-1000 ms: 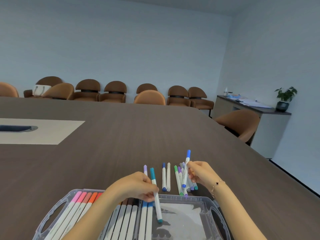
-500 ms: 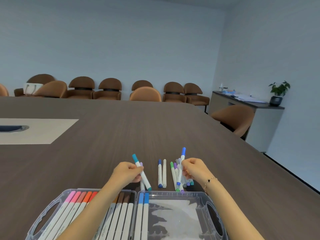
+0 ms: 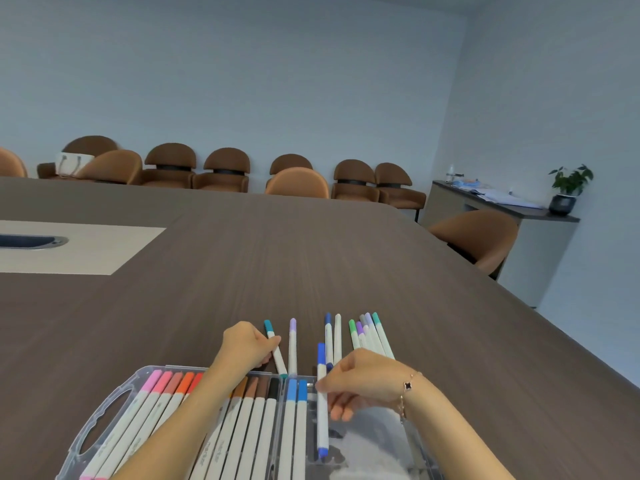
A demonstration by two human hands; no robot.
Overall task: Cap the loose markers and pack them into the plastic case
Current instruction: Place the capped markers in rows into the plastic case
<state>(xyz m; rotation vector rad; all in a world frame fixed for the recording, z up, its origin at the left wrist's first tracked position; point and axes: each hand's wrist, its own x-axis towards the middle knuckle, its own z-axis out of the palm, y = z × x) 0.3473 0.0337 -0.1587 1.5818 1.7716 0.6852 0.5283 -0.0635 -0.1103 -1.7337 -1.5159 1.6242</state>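
Note:
A clear plastic case [image 3: 104,414] lies at the near table edge, holding rows of capped white markers in pink, orange, brown and light blue. My right hand [image 3: 360,382] grips a blue-capped marker [image 3: 322,410] over the case's right half, beside the two light blue ones. My left hand [image 3: 246,348] holds a teal-capped marker [image 3: 275,348] on the table just beyond the case. A lilac marker [image 3: 292,344], a dark blue and a white marker [image 3: 332,337], and a cluster of several green, purple and teal markers [image 3: 369,336] lie loose on the table.
The dark wooden table [image 3: 311,265] stretches far ahead, with a pale inset panel [image 3: 79,249] at the left. Brown chairs [image 3: 225,168] line the back wall. A sideboard with papers and a potted plant [image 3: 568,188] stands at the right.
My right hand has carried the blue marker from the loose cluster down over the case. My left hand has set its teal marker lower, against the table.

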